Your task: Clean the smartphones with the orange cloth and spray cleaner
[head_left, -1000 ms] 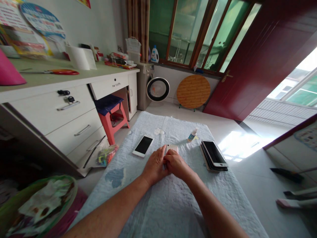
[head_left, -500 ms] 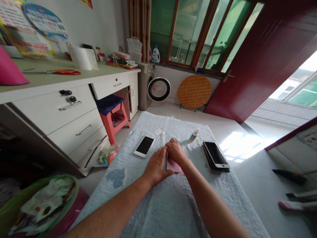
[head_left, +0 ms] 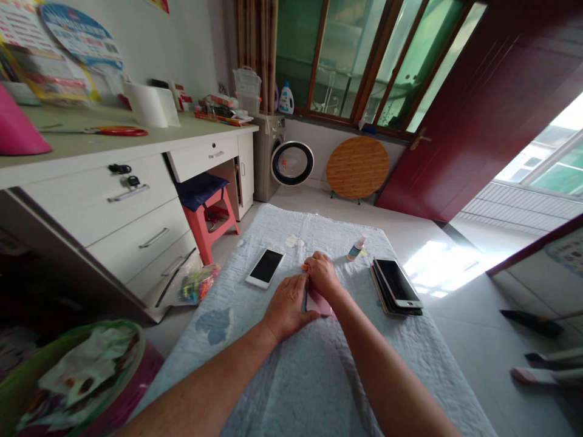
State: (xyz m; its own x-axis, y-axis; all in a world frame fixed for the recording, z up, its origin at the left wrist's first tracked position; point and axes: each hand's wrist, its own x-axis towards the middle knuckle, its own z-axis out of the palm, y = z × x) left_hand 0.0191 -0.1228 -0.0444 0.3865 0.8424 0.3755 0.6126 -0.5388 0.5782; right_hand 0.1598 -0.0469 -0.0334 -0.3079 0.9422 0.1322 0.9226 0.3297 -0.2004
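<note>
Between my hands a flat pink phone (head_left: 317,305) lies on the cloth-covered table, mostly hidden by them. My left hand (head_left: 288,303) grips its left side, with fingers along the edge and the thumb across the near end. Over the far end, my right hand (head_left: 321,272) is closed with bent fingers pressed down; whatever they hold is hidden, though a small orange bit shows by the fingertips. To the left lies a white phone (head_left: 266,268) with a dark screen. A small spray bottle (head_left: 356,248) stands beyond my right hand.
A stack of phones (head_left: 398,285) sits at the table's right side. The pale blue quilted cloth (head_left: 218,364) covers the table. Left are a desk (head_left: 132,212), a red stool (head_left: 204,221) and a full waste bin (head_left: 150,358). A washing machine (head_left: 266,161) stands behind, door open.
My right hand's fingers have shifted slightly at the pink phone's far end, and an orange bit now shows there. My left hand stays in place.
</note>
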